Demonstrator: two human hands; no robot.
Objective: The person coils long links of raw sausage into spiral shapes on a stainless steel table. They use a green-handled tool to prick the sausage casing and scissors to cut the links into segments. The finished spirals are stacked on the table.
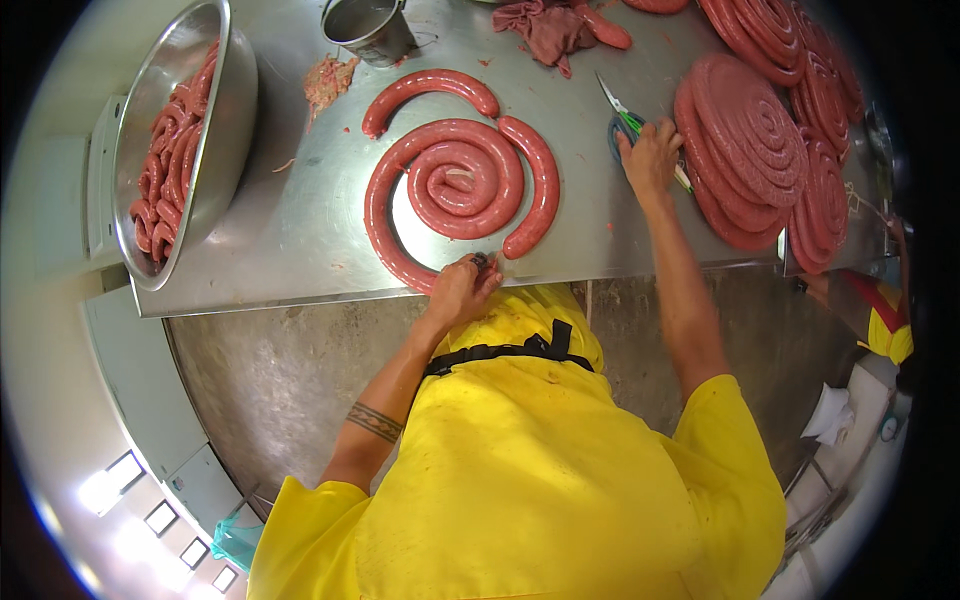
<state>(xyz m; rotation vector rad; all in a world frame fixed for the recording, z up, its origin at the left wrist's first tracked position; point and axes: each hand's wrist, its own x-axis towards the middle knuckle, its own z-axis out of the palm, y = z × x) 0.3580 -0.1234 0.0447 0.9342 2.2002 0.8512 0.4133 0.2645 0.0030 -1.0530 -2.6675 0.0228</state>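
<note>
A: 2 hands on the steel surface [300, 220], well apart. Left hand [462, 290] is at the near edge, fingers pinched together on the outer tail of the sausage coil [455, 185].

B: Coil position?

A: Flat on the surface, centre of view. 1 long pink-red link wound into a spiral, outer turn running down to the left hand. 1 short curved piece [530, 190] lies against its right side, touching or just beside, can't tell which. 1 more curved piece [425, 92] sits just past the coil, apart from it.

B: Right hand?

A: Right hand [650, 155] is further out and to the right, palm down on green-handled scissors [628, 125]. Blades point away from the person. Fingers cover the handles; whether they grip or only rest on them I can't tell.

B: Other stuff?

A: Stack of finished coils [750, 150] just right of the right hand, more coils [820, 190] behind and beside it along the right edge. Big metal bowl [235, 100] at far left, tilted in the fisheye, full of loose sausage links. Metal cup [375, 30] at the far edge, small clump of ground meat [328, 78] just left of it. Dark red rag [550, 30] at the far edge, right of the cup.

B: Person?

A: Yellow shirt, black strap across the front, band tattoo on the left forearm. 1 more person in yellow is partly visible at the right rim, hands not readable.
</note>
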